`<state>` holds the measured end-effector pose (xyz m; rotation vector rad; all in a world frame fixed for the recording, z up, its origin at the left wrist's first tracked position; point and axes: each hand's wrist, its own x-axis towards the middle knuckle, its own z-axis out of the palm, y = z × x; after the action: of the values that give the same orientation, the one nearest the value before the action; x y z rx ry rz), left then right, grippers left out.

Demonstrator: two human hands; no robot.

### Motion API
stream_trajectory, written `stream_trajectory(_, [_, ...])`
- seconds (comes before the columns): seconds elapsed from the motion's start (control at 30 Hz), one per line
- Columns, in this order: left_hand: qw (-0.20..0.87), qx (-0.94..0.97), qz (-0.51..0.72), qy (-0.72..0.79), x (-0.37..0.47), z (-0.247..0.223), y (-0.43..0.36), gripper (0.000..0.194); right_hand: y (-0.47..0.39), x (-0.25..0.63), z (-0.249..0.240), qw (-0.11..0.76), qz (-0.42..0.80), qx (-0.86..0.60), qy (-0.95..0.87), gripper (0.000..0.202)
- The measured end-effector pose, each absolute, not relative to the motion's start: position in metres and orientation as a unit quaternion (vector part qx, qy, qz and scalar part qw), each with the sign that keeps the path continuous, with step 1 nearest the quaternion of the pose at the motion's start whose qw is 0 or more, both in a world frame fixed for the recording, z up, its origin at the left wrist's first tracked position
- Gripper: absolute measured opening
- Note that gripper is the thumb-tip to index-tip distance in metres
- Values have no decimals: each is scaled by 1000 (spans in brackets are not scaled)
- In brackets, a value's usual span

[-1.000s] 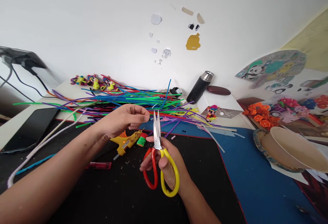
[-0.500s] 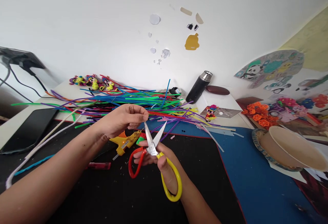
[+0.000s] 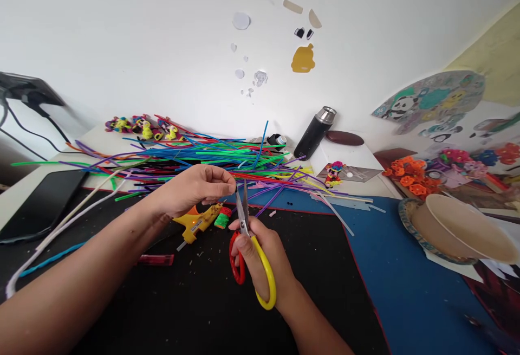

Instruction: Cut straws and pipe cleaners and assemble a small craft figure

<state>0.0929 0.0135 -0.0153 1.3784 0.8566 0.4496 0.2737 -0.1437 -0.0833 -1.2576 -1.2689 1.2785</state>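
Observation:
My right hand grips a pair of scissors with one red and one yellow handle loop. Their blades point up and stand slightly apart. Just left of the tips, my left hand is closed in a pinch. A tiny dark bit shows at its fingertips, too small to name, beside the blade. Below the left hand lies a yellow glue gun with a small lit orange spot. A small coil of red, green and orange sits at its nozzle end.
Many coloured pipe cleaners spread along the back. A phone lies at left. Several fuzzy figures, a black thermos and a white box stand near the wall. Stacked bowls are at right.
The scissor blades have come closer together, and my right hand's fingers have drawn in. The scissors turned more upright. My left hand keeps its pinch in nearly the same place.

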Motion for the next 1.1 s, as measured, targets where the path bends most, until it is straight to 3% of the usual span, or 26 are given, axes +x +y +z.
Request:
stream_trajectory(0.27, [691, 574, 204, 390, 103, -28, 8, 30, -142, 275, -81, 447, 466, -550, -529, 56])
stream_trajectory(0.7, [784, 458, 238, 345, 112, -42, 2, 50, -141, 275, -78, 422, 396, -599, -554, 47])
stream_trajectory(1.1, [784, 420, 274, 366, 124, -47, -13, 62, -139, 276, -74, 389, 360, -632, -565, 45])
